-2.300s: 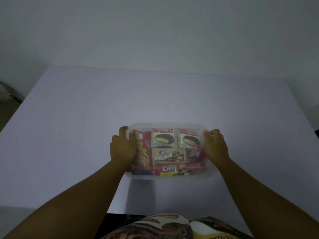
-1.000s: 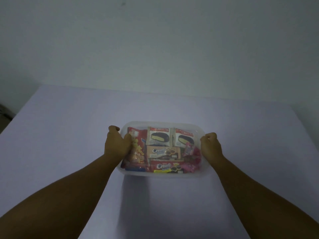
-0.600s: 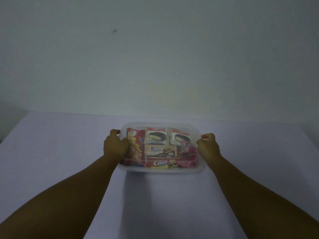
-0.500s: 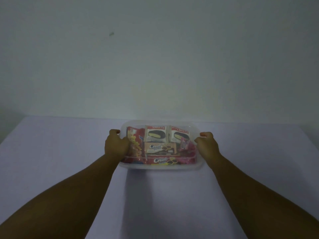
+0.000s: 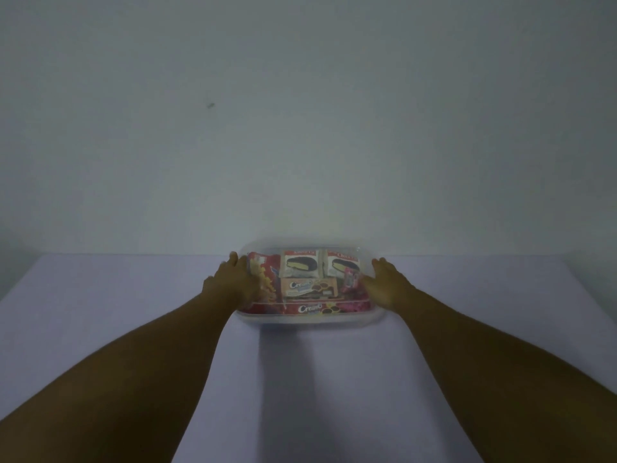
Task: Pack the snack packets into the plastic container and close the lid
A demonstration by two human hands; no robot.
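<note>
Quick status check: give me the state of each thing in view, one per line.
plastic container: on the table, full of snack packets
lid: clear, on top of the container; whether it is fully sealed cannot be told
snack packets: all inside, lying flat under the lid
left hand: fingers straight, resting on the container's left end
right hand: fingers straight, resting on its right end
table: bearing the container

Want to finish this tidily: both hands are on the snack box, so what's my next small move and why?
Probably press down along the lid edges. The left hand and right hand lie flat at its ends, packets inside; whether it has snapped shut can't be seen.
</note>
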